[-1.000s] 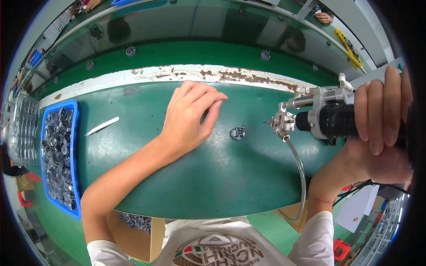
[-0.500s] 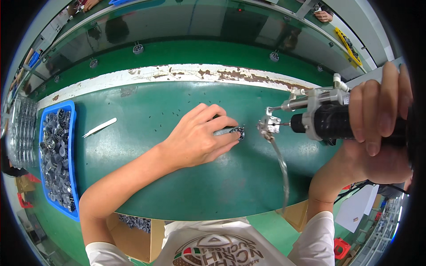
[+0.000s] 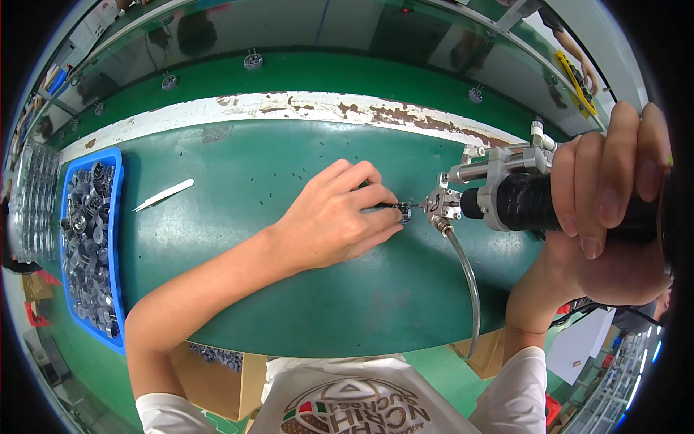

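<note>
My left hand (image 3: 336, 213) rests on the green tabletop, fingers closed around a small dark part (image 3: 405, 212) with shiny metal bits. Most of that part is hidden by the fingers; its right end sticks out past the fingertips. In my right hand (image 3: 607, 181) is a black powered screwdriver (image 3: 529, 202), lying sideways with its metal nose block (image 3: 439, 205) pointing left. The thin tip reaches the exposed end of the dark part, and whether it touches is too small to tell. From the nose block a clear hose (image 3: 466, 271) curves down toward the near table edge.
Left of my arm stands a blue tray (image 3: 116, 246) full of dark grey round parts. White tweezers (image 3: 165, 194) lie beside it. Tiny black screws (image 3: 275, 173) are scattered beyond my left hand. Clear plastic trays (image 3: 35, 206) are stacked far left. A cardboard box (image 3: 249, 387) sits below the table.
The screwdriver has shifted left, and its nose block is now close to the dark part. My left hand appears slightly farther right, still gripping the part. The whole view has shifted a little.
</note>
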The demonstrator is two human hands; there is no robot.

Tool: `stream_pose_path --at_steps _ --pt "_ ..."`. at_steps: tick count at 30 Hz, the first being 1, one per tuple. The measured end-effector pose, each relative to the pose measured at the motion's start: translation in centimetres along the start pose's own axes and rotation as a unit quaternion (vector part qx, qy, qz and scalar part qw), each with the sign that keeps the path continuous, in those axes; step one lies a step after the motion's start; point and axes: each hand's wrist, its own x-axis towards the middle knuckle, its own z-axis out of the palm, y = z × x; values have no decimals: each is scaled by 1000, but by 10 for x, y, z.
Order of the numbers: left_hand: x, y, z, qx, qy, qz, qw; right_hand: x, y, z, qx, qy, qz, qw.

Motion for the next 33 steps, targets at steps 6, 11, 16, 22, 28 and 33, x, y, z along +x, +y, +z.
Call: stream_pose_path --at_steps 6,11,16,22,28,33 --pt "7 5 -2 -27 40 -47 998 -6 -4 3 3 -1 -13 1000" --pt "7 2 -2 -42 54 1 998 -10 -12 2 -7 7 -26 1000" --pt "6 -3 -1 -68 71 -92 991 -7 -19 -8 -26 32 -44 998" --pt "8 -5 -1 -104 79 -103 986 1 -19 -19 -47 51 -47 996" --pt "10 -3 -4 -108 77 -129 983 5 -15 -22 -55 54 -46 996" --pt "9 -3 -5 -124 85 -170 974 7 -15 -22 -59 56 -46 996"
